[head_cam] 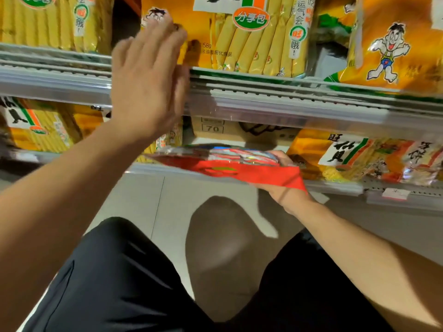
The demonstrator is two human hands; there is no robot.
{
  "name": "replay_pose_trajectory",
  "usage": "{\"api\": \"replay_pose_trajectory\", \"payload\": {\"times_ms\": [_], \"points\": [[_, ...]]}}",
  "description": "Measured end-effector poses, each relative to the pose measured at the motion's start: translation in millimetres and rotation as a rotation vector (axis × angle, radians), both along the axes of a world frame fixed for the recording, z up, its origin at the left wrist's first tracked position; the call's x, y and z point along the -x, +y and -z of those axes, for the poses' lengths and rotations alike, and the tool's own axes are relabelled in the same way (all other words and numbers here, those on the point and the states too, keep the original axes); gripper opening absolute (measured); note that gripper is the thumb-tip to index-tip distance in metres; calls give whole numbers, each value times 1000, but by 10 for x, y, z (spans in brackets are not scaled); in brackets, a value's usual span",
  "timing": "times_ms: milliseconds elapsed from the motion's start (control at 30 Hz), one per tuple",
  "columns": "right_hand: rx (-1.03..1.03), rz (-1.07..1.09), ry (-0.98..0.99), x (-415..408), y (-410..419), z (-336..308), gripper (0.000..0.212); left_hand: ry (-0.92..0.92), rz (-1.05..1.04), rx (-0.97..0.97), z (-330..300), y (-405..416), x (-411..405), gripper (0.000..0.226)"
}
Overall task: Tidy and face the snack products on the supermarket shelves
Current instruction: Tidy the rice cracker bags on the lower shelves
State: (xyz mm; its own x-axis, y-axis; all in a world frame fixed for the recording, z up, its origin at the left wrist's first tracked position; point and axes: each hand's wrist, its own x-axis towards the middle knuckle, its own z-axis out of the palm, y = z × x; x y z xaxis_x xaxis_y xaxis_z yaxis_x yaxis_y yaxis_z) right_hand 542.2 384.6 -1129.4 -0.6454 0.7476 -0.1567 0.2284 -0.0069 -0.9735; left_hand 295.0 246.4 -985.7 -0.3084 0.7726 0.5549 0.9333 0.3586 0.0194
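My left hand [148, 77] is raised flat, its straight fingers touching the lower left corner of a yellow rice-cracker bag [239, 37] that stands on the upper shelf [287, 99]. My right hand [285, 185] grips a red snack bag [215, 167] from below, holding it nearly flat in front of the lower shelf [335, 185]. The fingers of that hand are partly hidden by the red bag.
More yellow bags stand at the upper left [48, 20], upper right [393, 44], lower left [40, 125] and lower right [359, 156]. A cardboard box [215, 129] sits deep on the lower shelf. My black shorts [119, 283] and the pale floor [215, 236] fill the bottom.
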Motion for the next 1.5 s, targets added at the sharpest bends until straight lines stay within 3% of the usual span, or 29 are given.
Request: {"api": "replay_pose_trajectory", "payload": {"times_ms": [67, 200, 333, 433, 500, 567, 633, 733, 800, 900, 967, 1100, 1300, 1400, 1500], "points": [[22, 33, -9, -48, -100, -216, 62, -41, 100, 108, 76, -244, -232, 54], [213, -13, -124, -278, -292, -949, 56, -458, 14, 131, -210, -771, -537, 51], [278, -119, -266, -584, -485, -1929, 38, -946, -173, 34, -963, -1161, -629, 44], [371, -49, -286, -876, -663, -2743, 42, -992, -162, 123, -1549, -1315, -757, 41], [395, 43, -253, -1076, -787, -3258, 48, -1235, -206, 74, -1917, -1312, -896, 27], [405, 109, -221, -1279, -893, -3729, 53, -1521, -252, -107, -2198, -1227, -1052, 41], [400, 147, -185, -1483, -967, -4115, 51, -1689, -231, -198, -2475, -1060, -1205, 64], [413, 217, -140, -1877, -1089, -4551, 40, -1871, -93, -134, -2745, -843, -1564, 76], [409, 300, -118, -2236, -1174, -4716, 46, -1965, 16, -89, -2849, -720, -1816, 67], [379, 460, -79, -2849, -1341, -4877, 48, -2022, 82, 105, -2930, -529, -2289, 49], [369, 587, -30, -3294, -1438, -4919, 43, -1975, 120, 303, -2929, -435, -2687, 23], [390, 728, 67, -4174, -1582, -4927, 38, -1795, 373, 617, -2956, -352, -3688, 61], [455, 970, 71, -5586, -1650, -4782, 74, -1697, 326, 664, -2938, -117, -5204, 58], [478, 1052, 83, -6228, -1586, -4774, 71, -1749, 232, 653, -2969, 1, -5891, 60], [473, 933, 137, -6687, -1377, -4793, 62, -1773, 170, 620, -2978, 183, -6386, 66]]}}
